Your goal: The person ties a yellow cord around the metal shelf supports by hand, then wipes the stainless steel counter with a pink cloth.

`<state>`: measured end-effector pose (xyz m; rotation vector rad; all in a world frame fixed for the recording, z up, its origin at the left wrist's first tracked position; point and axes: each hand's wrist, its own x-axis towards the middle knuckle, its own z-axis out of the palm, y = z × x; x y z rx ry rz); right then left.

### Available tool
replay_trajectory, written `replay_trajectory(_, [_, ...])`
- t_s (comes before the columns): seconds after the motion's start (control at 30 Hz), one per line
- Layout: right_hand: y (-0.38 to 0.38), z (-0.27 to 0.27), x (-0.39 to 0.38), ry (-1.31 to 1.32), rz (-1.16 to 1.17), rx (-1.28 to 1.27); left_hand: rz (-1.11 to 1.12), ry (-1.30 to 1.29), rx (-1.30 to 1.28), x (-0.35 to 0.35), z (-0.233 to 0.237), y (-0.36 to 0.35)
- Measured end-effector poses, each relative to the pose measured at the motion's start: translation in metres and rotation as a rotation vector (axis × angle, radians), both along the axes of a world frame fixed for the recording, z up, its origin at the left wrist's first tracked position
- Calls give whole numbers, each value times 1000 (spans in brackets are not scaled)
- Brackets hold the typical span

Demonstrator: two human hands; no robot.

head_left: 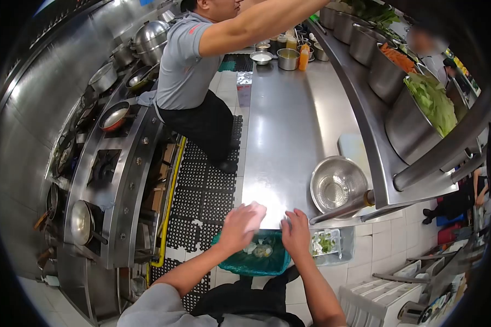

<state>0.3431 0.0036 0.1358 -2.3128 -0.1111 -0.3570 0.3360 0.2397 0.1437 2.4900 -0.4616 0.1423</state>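
My left hand [238,229] is closed round a crumpled pale pink cloth [257,216] near the front edge of the steel counter [281,136]. My right hand [296,231] is at the same edge, fingers stretched out, with nothing visible in it. Below and between both hands is a bin lined with a green plastic bag [240,264], scraps lying inside. A perforated steel colander [339,184] stands on the counter to the right of my right hand, in front of a pale cutting board [350,147].
A co-worker in a grey shirt [183,71] stands at the left, one arm reaching over the counter. Steel pots of vegetables line the raised shelf [373,163]. Stoves with pans [82,222] run along the left. A white tray of greens [325,242] sits beside the bin.
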Motion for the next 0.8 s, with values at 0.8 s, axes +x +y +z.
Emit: replay_trajectory(0.8, [19,-50,66,57,-119,-436,584,-42,-8,406,-86,-32])
